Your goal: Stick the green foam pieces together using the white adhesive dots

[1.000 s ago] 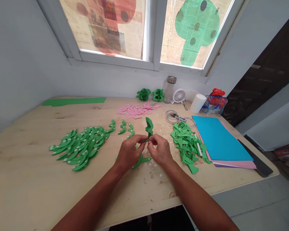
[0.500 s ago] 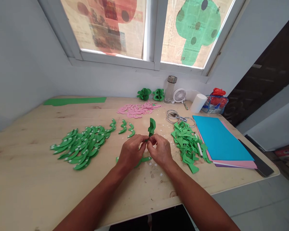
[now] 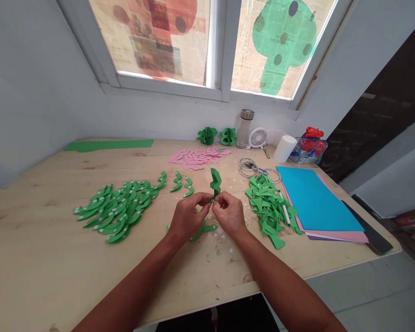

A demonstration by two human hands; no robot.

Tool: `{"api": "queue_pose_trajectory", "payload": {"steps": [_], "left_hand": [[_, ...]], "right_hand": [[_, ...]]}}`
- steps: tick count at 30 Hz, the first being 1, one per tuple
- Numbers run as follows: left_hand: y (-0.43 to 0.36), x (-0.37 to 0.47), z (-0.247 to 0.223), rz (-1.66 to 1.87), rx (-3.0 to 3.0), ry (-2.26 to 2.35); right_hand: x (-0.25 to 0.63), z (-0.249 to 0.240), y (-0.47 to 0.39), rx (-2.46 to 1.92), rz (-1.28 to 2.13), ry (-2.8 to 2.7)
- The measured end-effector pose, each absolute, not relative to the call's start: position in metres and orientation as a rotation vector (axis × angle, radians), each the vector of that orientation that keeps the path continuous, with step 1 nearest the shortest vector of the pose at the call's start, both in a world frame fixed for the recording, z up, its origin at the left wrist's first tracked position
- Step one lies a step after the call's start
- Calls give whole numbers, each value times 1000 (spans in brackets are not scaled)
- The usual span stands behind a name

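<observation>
Between my fingertips stands a green scalloped paper cutout [image 3: 215,181], seemingly several layers thick, upright above the table. My left hand [image 3: 190,214] pinches its lower end from the left. From the right, my right hand [image 3: 229,212] pinches at the same lower end, fingers curled. Under and behind my left hand lie more green paper pieces [image 3: 210,228], partly hidden, with white tape bits on them. Beyond my left hand are small wavy green strips [image 3: 188,188] with white tabs. A large heap of curved green pieces [image 3: 121,207] spreads further left.
Green paper scraps [image 3: 268,207] and a white pen [image 3: 285,213] lie right of my hands, beside blue paper sheets [image 3: 318,198]. Tape rolls [image 3: 248,168], pink cutouts [image 3: 197,158], a glass bottle [image 3: 244,129] and a small fan [image 3: 257,137] sit toward the wall.
The green cutout has tilted slightly left and turned, so its scalloped edge shows more. Both hands stay almost in place, still pinching it.
</observation>
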State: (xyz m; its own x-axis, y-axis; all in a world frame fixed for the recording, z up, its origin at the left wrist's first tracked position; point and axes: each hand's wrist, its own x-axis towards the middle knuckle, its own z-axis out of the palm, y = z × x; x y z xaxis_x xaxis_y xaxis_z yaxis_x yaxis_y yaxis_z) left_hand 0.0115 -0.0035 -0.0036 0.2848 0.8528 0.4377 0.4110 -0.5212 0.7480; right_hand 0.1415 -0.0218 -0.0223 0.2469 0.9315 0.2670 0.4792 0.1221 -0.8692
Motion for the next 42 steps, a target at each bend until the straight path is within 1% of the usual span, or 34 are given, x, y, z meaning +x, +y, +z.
{"api": "queue_pose_trajectory", "payload": {"steps": [5,9,12,15,22,24,28,31,42], "left_hand": [[0,9,-3,1132,1840,1124],[2,9,-4,1115,1584,1048],[1,9,-2,1096,1412,981],[1,8,2,1080,1320,934],[3,5,3,1072,1308,872],[4,5,2,1075,1327,858],[5,5,1,1058,1345,825],[4,5,0,1050,1345,790],[4,6,-1,987,1311,749]], "right_hand": [[148,-20,-17,-1447,638,-1224],[159,-18,-11,-1331,664,-952],[168,-18,-7,-1259,584,-739],[175,-18,-6,-1281,505,-703],[174,-13,-9,-1348,501,-789],[171,-13,-9,-1316,614,-819],[164,-15,-11,-1175,986,-942],[159,-15,-14,-1112,1116,-1039],[155,-11,-16,-1163,1028,-1156]]}}
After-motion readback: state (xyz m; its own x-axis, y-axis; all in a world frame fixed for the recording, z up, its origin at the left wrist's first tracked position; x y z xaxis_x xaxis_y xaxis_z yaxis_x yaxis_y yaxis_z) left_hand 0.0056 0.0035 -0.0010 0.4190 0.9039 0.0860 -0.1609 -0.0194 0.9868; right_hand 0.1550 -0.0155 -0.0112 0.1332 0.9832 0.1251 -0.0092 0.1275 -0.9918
